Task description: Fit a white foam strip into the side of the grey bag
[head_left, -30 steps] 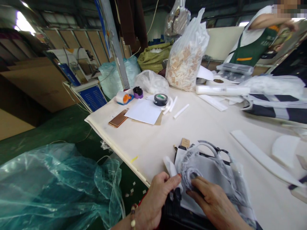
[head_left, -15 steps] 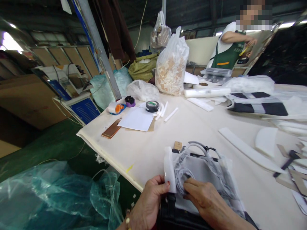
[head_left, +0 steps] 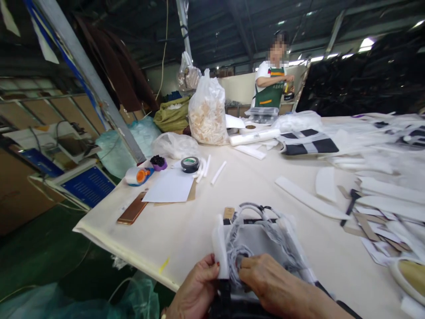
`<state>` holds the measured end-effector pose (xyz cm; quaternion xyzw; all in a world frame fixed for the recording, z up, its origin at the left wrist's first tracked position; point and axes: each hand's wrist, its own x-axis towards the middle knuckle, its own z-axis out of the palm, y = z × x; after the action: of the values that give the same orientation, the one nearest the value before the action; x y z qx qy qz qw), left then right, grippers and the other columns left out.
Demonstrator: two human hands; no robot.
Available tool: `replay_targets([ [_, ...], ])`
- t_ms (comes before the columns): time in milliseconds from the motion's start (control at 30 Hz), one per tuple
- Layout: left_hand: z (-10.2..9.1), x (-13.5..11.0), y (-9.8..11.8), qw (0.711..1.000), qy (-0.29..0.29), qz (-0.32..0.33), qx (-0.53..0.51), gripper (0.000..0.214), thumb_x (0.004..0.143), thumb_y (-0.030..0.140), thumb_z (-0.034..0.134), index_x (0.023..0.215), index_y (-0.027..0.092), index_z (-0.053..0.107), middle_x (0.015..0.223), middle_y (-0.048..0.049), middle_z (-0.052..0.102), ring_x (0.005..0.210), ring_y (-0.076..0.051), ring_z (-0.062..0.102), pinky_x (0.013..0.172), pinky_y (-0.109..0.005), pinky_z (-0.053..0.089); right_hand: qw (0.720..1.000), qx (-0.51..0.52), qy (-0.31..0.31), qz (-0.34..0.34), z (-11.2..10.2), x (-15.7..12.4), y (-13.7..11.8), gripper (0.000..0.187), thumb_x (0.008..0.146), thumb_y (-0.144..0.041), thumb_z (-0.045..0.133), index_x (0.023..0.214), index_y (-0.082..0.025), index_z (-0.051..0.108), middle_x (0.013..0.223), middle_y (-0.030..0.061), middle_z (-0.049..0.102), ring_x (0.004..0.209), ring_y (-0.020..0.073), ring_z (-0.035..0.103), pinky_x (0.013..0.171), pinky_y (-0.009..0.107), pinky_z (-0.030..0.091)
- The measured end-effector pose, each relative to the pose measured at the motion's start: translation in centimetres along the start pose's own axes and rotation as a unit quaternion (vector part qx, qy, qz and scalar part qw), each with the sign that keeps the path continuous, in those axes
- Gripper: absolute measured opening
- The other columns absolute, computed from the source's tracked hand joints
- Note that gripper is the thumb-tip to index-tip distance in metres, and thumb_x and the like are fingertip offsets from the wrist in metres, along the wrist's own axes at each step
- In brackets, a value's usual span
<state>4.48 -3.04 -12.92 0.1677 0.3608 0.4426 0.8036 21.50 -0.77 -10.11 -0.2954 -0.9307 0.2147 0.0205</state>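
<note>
A grey handbag (head_left: 262, 237) with wrapped handles lies on the cream table (head_left: 186, 230) near its front edge. My left hand (head_left: 195, 290) pinches a white foam strip (head_left: 219, 246) standing at the bag's left side. My right hand (head_left: 268, 283) presses its closed fingers onto the white wrapping (head_left: 237, 257) around the bag's handle. A brown tag (head_left: 229, 212) sticks out behind the bag.
A phone (head_left: 132, 213), white paper (head_left: 169, 191), a black tape roll (head_left: 190, 164) and foam sticks (head_left: 217, 172) lie further back. A plastic bag of pieces (head_left: 207, 113) stands behind them. White and cardboard cut pieces (head_left: 372, 212) cover the right. Another person (head_left: 270, 84) works at the far end.
The view has tilted up and shifted left to right. My left hand has brought the foam strip upright against the bag's side; my right hand stays on the wrapping.
</note>
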Motion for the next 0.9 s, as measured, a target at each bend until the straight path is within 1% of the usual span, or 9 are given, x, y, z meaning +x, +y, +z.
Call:
replay_targets([
  [200,-0.4,0.9,-0.8,0.998,0.046,0.022,0.035,0.039,0.044,0.029,0.083,0.075,0.013,0.066,0.060,-0.0015,0.061,0.060,-0.016,0.055,0.064,-0.026,0.041,1.000,-0.009,0.021,-0.003,0.6,0.1,0.5,0.028,0.065,0.003,0.042,0.076,-0.015,0.060,0.078,0.0044,0.064,0.068,0.0146,0.056,0.057,0.025,0.034],
  [300,-1.1,1.4,-1.3,0.998,0.043,0.028,0.033,0.036,0.047,0.030,0.082,0.075,0.013,0.067,0.057,-0.0018,0.061,0.060,-0.016,0.056,0.065,-0.027,0.042,0.999,0.016,0.031,0.039,1.1,0.1,0.5,0.028,0.069,0.001,0.040,0.078,-0.015,0.061,0.080,0.0052,0.065,0.072,0.0155,0.058,0.061,0.024,0.036],
  [367,-1.5,1.6,-1.6,0.999,0.028,0.032,0.024,0.033,0.052,0.030,0.080,0.078,0.014,0.067,0.056,-0.0020,0.061,0.062,-0.017,0.058,0.067,-0.028,0.043,0.993,0.051,0.035,0.096,1.0,0.0,0.2,0.026,0.068,0.000,0.043,0.079,-0.015,0.061,0.083,0.0062,0.066,0.076,0.0166,0.059,0.064,0.024,0.037],
  [467,-1.8,1.6,-1.8,0.999,0.021,0.043,0.018,0.033,0.052,0.030,0.081,0.078,0.013,0.067,0.056,-0.0025,0.062,0.062,-0.019,0.059,0.068,-0.029,0.044,0.973,0.136,0.037,0.185,0.3,-0.1,-0.7,0.028,0.062,-0.002,0.047,0.081,-0.016,0.061,0.086,0.0058,0.067,0.078,0.0176,0.059,0.064,0.024,0.037],
  [567,-1.7,1.5,-1.7,0.999,0.020,0.033,0.021,0.035,0.050,0.027,0.081,0.079,0.013,0.068,0.058,-0.0039,0.063,0.064,-0.020,0.060,0.069,-0.030,0.045,0.940,0.240,0.028,0.239,-0.1,0.2,-1.3,0.018,0.062,-0.008,0.047,0.073,-0.016,0.059,0.071,0.0013,0.062,0.064,0.0135,0.052,0.052,0.023,0.030],
  [633,-1.6,1.4,-1.7,1.000,0.016,0.019,0.012,0.033,0.052,0.024,0.080,0.081,0.013,0.068,0.061,-0.0044,0.064,0.063,-0.019,0.061,0.069,-0.030,0.045,0.920,0.282,0.041,0.267,0.2,0.5,-1.4,0.005,0.065,-0.018,0.052,0.067,-0.015,0.056,0.062,-0.0013,0.055,0.057,0.0115,0.045,0.048,0.024,0.024],
  [667,-1.6,1.4,-1.7,1.000,0.015,0.014,0.005,0.032,0.054,0.024,0.079,0.082,0.013,0.068,0.062,-0.0044,0.065,0.063,-0.019,0.061,0.069,-0.030,0.045,0.914,0.292,0.056,0.278,0.5,0.8,-1.3,0.008,0.066,-0.023,0.055,0.065,-0.015,0.055,0.060,-0.0020,0.052,0.057,0.0111,0.043,0.049,0.024,0.023],
  [800,-2.1,1.6,-1.9,1.000,0.007,0.024,-0.003,0.031,0.056,0.025,0.078,0.083,0.013,0.068,0.061,-0.0045,0.064,0.057,-0.016,0.060,0.064,-0.027,0.044,0.906,0.307,0.092,0.276,1.7,1.3,-1.2,0.011,0.067,-0.020,0.056,0.058,-0.015,0.051,0.057,-0.0030,0.050,0.059,0.0112,0.045,0.051,0.024,0.022],
  [900,-2.5,1.9,-2.2,0.999,0.001,0.040,0.004,0.032,0.057,0.025,0.078,0.085,0.014,0.067,0.062,-0.0035,0.064,0.054,-0.014,0.059,0.059,-0.023,0.042,0.918,0.269,0.088,0.278,2.0,1.3,-1.3,0.007,0.068,-0.014,0.053,0.061,-0.015,0.053,0.063,-0.0003,0.057,0.063,0.0127,0.050,0.054,0.024,0.026],
])
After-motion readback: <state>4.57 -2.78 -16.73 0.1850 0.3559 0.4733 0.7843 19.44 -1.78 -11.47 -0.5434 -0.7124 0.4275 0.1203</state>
